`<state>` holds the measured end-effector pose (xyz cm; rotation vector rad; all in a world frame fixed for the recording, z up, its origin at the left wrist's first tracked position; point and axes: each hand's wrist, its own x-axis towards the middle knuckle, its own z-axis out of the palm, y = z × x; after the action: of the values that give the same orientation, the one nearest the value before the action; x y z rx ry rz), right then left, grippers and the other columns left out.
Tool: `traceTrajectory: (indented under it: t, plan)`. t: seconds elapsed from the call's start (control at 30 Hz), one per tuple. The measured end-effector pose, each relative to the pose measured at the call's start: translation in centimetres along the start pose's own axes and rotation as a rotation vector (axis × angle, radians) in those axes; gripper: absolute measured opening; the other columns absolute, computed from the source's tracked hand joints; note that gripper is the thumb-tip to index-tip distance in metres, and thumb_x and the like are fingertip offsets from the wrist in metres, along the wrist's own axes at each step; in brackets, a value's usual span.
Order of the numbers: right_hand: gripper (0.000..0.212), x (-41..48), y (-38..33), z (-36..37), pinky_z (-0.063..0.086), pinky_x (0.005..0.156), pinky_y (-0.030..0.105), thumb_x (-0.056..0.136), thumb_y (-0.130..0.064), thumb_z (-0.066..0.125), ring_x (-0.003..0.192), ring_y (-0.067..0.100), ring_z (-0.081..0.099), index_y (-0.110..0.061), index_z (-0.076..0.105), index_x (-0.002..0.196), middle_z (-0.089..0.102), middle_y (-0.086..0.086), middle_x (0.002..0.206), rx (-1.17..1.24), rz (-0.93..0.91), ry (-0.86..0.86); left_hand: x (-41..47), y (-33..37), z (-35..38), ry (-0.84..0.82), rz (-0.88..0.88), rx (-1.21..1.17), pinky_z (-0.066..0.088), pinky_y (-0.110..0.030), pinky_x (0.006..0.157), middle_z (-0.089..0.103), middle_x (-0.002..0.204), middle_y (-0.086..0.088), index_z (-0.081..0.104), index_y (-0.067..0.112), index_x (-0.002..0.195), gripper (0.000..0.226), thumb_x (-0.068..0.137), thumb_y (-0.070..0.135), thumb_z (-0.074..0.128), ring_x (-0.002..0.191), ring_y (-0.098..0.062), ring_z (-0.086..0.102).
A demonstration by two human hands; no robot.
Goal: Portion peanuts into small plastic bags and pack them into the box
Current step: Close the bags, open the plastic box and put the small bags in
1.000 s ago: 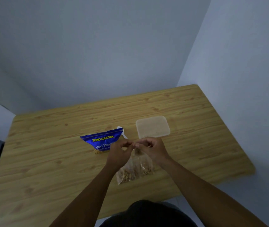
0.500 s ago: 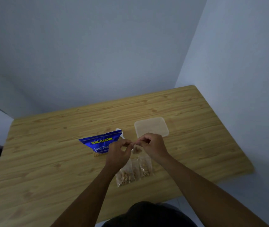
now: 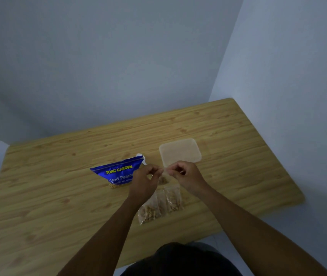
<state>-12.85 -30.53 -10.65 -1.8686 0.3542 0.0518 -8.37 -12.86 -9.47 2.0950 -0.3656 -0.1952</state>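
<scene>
- The left hand and right hand each pinch the small bag by its mouth, just nearer than the box.
- Best to press the seal evenly, end to end, keeping the bag upright.

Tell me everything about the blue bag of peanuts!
The blue bag looks like shiny plastic, with yellow letters reading TONG GARDEN and white words below. It lies on the wooden table. Peanuts show at its lower edge. The left hand hides its right end; whether they touch is unclear. A small white thing pokes out behind its top corner.
</scene>
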Motion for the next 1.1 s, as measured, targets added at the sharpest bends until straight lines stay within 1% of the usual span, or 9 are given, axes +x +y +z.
traceTrajectory:
  t: [0.17,0.33,0.4,0.53,0.6,0.67,0.8,0.93,1.1]
  plan:
    - [0.013,-0.6,1.9,-0.9,0.046,0.065,0.019,0.086,-0.014,0.079,0.064,-0.003,0.06,-0.019,0.075,0.075,0.07,-0.013,0.065,-0.004,0.09,0.006,0.7,-0.3,2.1,-0.036,-0.102,-0.045,0.051,-0.019,0.069,0.071,0.075,0.007,0.071,0.016,0.086,0.011,0.092,0.024,0.067,0.074,-0.005,0.067]
    - [0.027,-0.7,5.2,-2.0,0.053,0.068,0.032,0.088,-0.017,0.074,0.063,0.009,0.064,-0.022,0.069,0.063,0.071,-0.006,0.065,-0.127,0.23,-0.003,-0.3,-1.7,4.1,-0.131,-0.275,-0.123,0.05,-0.019,0.069,0.073,0.088,0.0,0.067,0.017,0.109,0.018,0.099,0.024,0.055,0.079,-0.011,0.068]
    - [0.03,-0.9,6.7,-2.8,0.053,0.066,0.03,0.087,-0.021,0.074,0.066,0.014,0.065,-0.02,0.062,0.059,0.069,-0.005,0.065,-0.268,0.297,0.013,-0.7,-2.6,4.4,-0.168,-0.334,-0.082,0.051,-0.023,0.075,0.072,0.097,-0.002,0.066,0.017,0.115,0.022,0.098,0.025,0.055,0.085,-0.014,0.068]
    - [0.026,-1.6,8.7,-4.6,0.038,0.058,0.027,0.087,-0.021,0.074,0.073,0.018,0.061,-0.02,0.058,0.067,0.063,0.002,0.069,-0.439,0.348,0.014,-2.2,-4.0,4.5,-0.249,-0.361,-0.011,0.052,-0.023,0.075,0.07,0.097,0.0,0.069,0.023,0.11,0.018,0.095,0.023,0.059,0.085,-0.011,0.065]
    - [0.018,-1.7,9.7,-5.0,0.04,0.063,0.026,0.087,-0.022,0.074,0.078,0.021,0.065,-0.017,0.064,0.073,0.067,0.005,0.076,-0.436,0.385,0.031,-2.7,-4.5,4.6,-0.257,-0.358,0.009,0.054,-0.025,0.076,0.07,0.096,0.003,0.07,0.026,0.107,0.016,0.094,0.024,0.061,0.084,-0.007,0.065]
    - [0.011,-1.8,10.2,-5.2,0.045,0.071,0.026,0.088,-0.022,0.073,0.091,0.025,0.07,-0.011,0.071,0.091,0.074,0.009,0.091,-0.406,0.39,0.063,-3.0,-4.6,4.6,-0.266,-0.369,0.026,0.053,-0.023,0.074,0.07,0.096,0.006,0.071,0.027,0.107,0.017,0.093,0.026,0.061,0.083,-0.004,0.064]
    - [0.036,-2.0,9.5,-4.8,0.05,0.086,0.038,0.088,-0.027,0.065,0.11,0.033,0.061,-0.013,0.065,0.121,0.065,0.012,0.117,-0.645,0.222,0.122,-3.1,-4.4,4.6,-0.269,-0.368,0.044,0.05,-0.019,0.071,0.07,0.095,0.008,0.071,0.028,0.107,0.018,0.093,0.026,0.061,0.083,0.0,0.063]
    - [0.023,-2.6,7.5,-2.3,0.051,0.071,0.038,0.087,-0.033,0.056,0.092,0.034,0.063,-0.015,0.068,0.096,0.064,0.009,0.098,-0.801,0.011,0.163,-3.3,-4.3,4.2,-0.275,-0.345,0.048,0.052,-0.02,0.073,0.071,0.094,0.006,0.071,0.025,0.108,0.018,0.094,0.023,0.06,0.083,-0.003,0.065]
    - [0.037,-2.3,5.9,1.6,0.053,0.084,0.037,0.091,-0.047,0.051,0.105,0.033,0.067,-0.019,0.069,0.107,0.07,0.007,0.108,-0.779,0.359,-0.033,-3.8,-4.3,3.6,-0.237,-0.349,0.024,0.047,-0.013,0.068,0.071,0.089,0.007,0.072,0.026,0.104,0.017,0.092,0.02,0.062,0.078,-0.002,0.064]
